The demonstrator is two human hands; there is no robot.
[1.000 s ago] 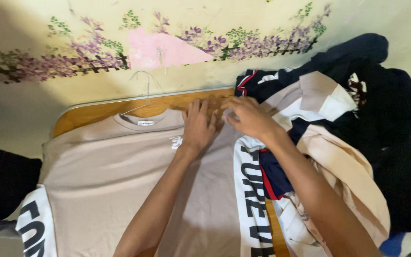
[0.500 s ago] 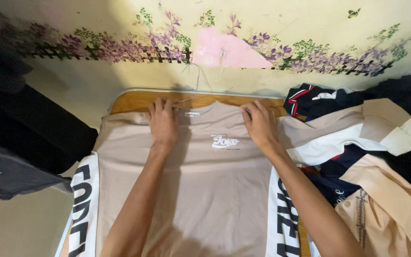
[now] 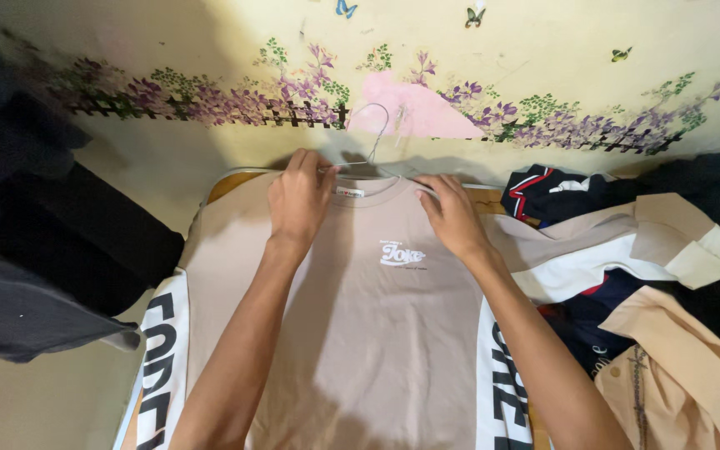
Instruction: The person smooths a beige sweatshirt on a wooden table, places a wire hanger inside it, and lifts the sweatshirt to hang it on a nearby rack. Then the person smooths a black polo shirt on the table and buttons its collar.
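Your left hand [image 3: 300,200] lies flat on the beige t-shirt [image 3: 360,333] beside the collar, fingers pressed together. Your right hand [image 3: 453,218] presses the shirt's right shoulder, fingers slightly spread. Shirt lies front-up on the wooden table [image 3: 228,183], wire hanger [image 3: 374,125] at its neck, clothes pile [image 3: 652,267] to the right.

**Hands spread to the collar, shirt drawn up the table**

A second ago both hands lay close together near the shirt's right shoulder, beside the clothes pile. Since then the left hand [image 3: 300,200] has crossed to the left of the collar, and the right hand [image 3: 453,218] has settled on the right side of it. The beige shirt [image 3: 377,333] now sits higher, covering most of the wooden table edge [image 3: 225,185] that showed before. The wire hanger [image 3: 374,133] seems raised, its hook standing against the wall.
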